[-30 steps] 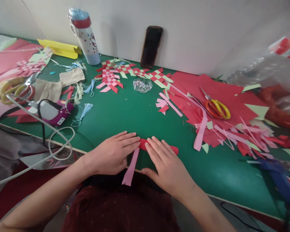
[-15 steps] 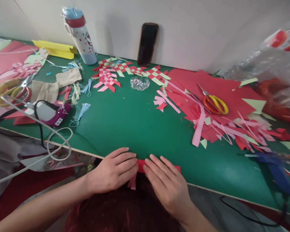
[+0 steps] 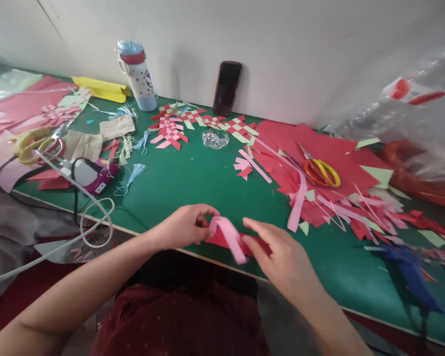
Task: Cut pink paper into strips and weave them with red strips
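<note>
My left hand (image 3: 183, 227) pinches one end of a pink paper strip (image 3: 230, 236) just above the front edge of the green table (image 3: 193, 178). The strip arches over and hangs down to the right. Under it lies a red paper strip (image 3: 222, 240), partly hidden. My right hand (image 3: 282, 249) hovers beside the pink strip's free end, fingers spread and slightly curled, touching or nearly touching the red strip. Both hands are lifted a little off the table.
Woven red, pink and green paper pieces (image 3: 172, 131) lie at the back near a water bottle (image 3: 138, 75) and a phone (image 3: 227, 88) leaning on the wall. Orange-handled scissors (image 3: 321, 170) rest on red paper scraps at right. A purple tool (image 3: 96, 178) with cables sits at left.
My hands were pressing flat on the red and pink strips. Now they have lifted, the left one pinching the pink strip and folding it over to the right.
</note>
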A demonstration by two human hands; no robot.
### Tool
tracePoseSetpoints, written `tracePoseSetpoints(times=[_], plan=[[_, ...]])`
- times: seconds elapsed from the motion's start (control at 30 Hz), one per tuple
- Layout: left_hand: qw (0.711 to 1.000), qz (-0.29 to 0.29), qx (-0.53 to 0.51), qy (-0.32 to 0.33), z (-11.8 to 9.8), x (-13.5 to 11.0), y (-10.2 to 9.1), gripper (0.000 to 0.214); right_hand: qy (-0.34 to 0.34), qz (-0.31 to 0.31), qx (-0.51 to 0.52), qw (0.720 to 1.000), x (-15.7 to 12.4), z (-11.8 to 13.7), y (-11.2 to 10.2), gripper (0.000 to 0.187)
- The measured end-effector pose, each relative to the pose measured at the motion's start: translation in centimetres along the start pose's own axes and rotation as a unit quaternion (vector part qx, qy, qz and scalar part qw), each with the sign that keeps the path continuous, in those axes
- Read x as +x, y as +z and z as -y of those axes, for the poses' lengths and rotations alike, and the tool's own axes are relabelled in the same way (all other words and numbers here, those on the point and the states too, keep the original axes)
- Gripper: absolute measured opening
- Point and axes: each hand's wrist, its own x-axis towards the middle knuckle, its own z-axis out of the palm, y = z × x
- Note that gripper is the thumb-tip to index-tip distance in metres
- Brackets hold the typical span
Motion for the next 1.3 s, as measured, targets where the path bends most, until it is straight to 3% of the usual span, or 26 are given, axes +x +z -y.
tracePoseSetpoints(times=[0.2,0.27,0.37,0.47,0.6,0.63,0.73,0.83,1.03,1.3], plan=[[0.998,0.031,-0.003,-0.050,0.0,2.0,-1.3,0.058,-0.006,-0.127,-0.039,0.991,1.1,-1.7,-1.7,0.024],[0.998,0.030,0.026,-0.050,0.1,2.2,-1.2,0.059,-0.033,-0.105,-0.025,0.994,0.8,-1.3,-1.2,0.024],[0.995,0.025,0.093,-0.032,-0.4,2.1,-1.3,0.058,-0.088,-0.004,-0.007,0.996,0.2,-0.2,0.3,0.023],[0.982,-0.039,0.183,0.005,-1.0,1.3,-1.8,0.060,-0.110,0.059,-0.014,0.992,-0.4,0.6,1.7,0.023],[0.943,-0.172,0.283,0.042,0.1,-1.0,-1.7,0.035,-0.104,0.064,-0.020,0.992,-0.6,0.5,2.0,0.024],[0.912,-0.188,0.350,0.102,0.8,-1.6,-1.4,0.028,-0.104,0.061,-0.021,0.992,-0.5,0.5,1.9,0.025],[0.833,-0.188,0.435,0.286,3.1,-2.8,-0.2,0.023,-0.107,0.054,-0.029,0.992,-0.1,0.4,1.8,0.026],[0.796,-0.184,0.468,0.337,4.5,-3.2,0.6,0.028,-0.114,0.068,-0.035,0.991,0.4,0.7,2.1,0.026],[0.793,-0.186,0.462,0.351,5.3,-2.8,0.3,0.030,-0.149,0.109,-0.056,0.981,0.8,1.0,2.9,0.026],[0.795,-0.190,0.447,0.363,5.6,-2.7,0.0,0.031,-0.137,0.086,-0.080,0.984,0.5,0.7,2.9,0.027]])
